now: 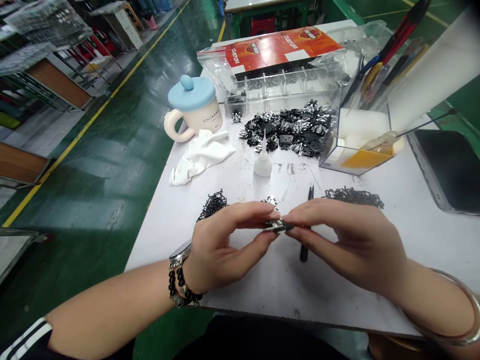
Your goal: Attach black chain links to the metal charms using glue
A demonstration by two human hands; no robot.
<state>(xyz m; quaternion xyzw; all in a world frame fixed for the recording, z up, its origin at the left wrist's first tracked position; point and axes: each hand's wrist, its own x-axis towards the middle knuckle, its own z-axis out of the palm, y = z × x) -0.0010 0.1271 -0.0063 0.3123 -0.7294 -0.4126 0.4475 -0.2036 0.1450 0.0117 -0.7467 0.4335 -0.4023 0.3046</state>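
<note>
Left hand (pixel 225 245) and right hand (pixel 348 245) closed in fingertip pinch on a small black metal part (pixel 278 226), above white worktop (pixel 240 280); green floor (pixel 101 165) beyond.

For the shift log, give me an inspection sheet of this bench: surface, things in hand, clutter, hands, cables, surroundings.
Surface: white bench top, scattered with black specks.
Things in hand: small black-and-silver metal part; black tweezers lie beneath the hands.
Clutter: heaps of black metal pieces, blue-lidded mug, white cloth, white squeeze bottle, clear parts tray.
Hands: left hand and right hand pinch the part between their fingertips.
Cables: nothing seen.
Surroundings: green floor with a yellow line, racks at left.
</note>
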